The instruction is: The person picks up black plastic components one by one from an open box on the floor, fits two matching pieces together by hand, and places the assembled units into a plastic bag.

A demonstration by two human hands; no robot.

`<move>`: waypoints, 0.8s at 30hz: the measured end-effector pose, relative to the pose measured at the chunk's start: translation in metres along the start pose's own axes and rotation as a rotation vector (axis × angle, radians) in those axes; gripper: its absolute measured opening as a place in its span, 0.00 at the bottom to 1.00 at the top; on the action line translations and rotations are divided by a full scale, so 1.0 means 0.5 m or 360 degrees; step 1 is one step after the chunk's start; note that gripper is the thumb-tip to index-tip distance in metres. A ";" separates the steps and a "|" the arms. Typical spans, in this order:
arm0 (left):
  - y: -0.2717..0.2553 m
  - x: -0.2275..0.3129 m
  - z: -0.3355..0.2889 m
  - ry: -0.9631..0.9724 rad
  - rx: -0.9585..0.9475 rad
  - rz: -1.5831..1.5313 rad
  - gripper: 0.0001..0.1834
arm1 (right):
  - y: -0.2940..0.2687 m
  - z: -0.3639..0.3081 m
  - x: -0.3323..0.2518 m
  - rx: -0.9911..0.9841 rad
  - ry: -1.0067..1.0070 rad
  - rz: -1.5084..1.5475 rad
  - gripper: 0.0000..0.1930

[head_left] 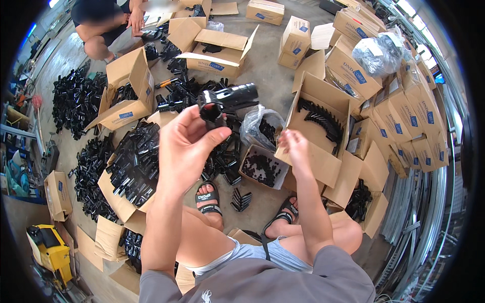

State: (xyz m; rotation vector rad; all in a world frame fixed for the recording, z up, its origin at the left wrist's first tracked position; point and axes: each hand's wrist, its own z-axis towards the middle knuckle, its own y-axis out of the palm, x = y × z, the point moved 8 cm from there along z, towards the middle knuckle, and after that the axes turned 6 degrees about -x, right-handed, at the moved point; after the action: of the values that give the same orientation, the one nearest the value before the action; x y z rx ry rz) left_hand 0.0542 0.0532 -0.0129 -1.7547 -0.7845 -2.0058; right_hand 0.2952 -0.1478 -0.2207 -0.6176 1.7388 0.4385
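Observation:
My left hand (189, 144) is raised in front of me, its thumb and fingers closed round a glossy black pipe fitting (235, 97). The fitting is tubular, with a short branch and an open end turned toward me. On the right, my right hand (295, 147) hovers by the near flap of an open cardboard box (318, 162); its fingers are curled together and a little blurred, and what they hold, if anything, does not show. Inside that box lies a curved row of black fittings (323, 121). Between my hands stands a small box of little black parts (261, 169).
Heaps of black fittings (132, 164) cover the floor at left. A clear plastic bag (256, 126) holds black parts. Stacked cartons (399, 118) and metal profiles (422, 212) line the right. A yellow machine (53, 252) stands lower left. Another person (103, 30) crouches at the far left.

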 end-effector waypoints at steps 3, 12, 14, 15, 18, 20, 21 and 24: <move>-0.033 0.008 -0.002 -0.0008 0.0116 0.0111 0.19 | 0.047 0.067 0.145 -0.0110 0.0262 -0.0571 0.12; -0.045 -0.011 0.015 -0.0092 0.0083 0.0180 0.15 | 0.080 0.397 0.302 -0.0003 0.0278 -0.1770 0.16; -0.037 0.004 0.016 -0.0161 0.0077 0.0223 0.18 | 0.070 0.417 0.333 0.0037 0.0330 -0.1604 0.18; -0.044 -0.003 0.021 -0.0186 0.0073 0.0165 0.22 | 0.081 0.422 0.341 0.0064 0.0424 -0.1554 0.18; -0.058 -0.018 0.025 -0.0188 0.0045 0.0306 0.26 | 0.082 0.427 0.370 0.0209 0.0683 -0.1505 0.17; -0.065 -0.028 0.029 -0.0181 0.0054 0.0331 0.26 | 0.083 0.428 0.391 0.0274 0.0782 -0.1490 0.16; -0.062 -0.027 0.032 -0.0178 0.0050 0.0334 0.26 | 0.079 0.425 0.399 0.0295 0.0817 -0.1481 0.16; -0.066 -0.019 0.031 -0.0212 0.0096 0.0329 0.26 | 0.084 0.420 0.416 0.0404 0.0797 -0.1396 0.14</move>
State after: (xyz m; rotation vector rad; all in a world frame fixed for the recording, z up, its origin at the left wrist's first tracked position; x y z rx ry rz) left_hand 0.0479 0.0877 -0.0266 -1.8669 -0.6662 -1.7295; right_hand 0.3936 -0.0274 -0.4756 -1.2823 1.7338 -0.5838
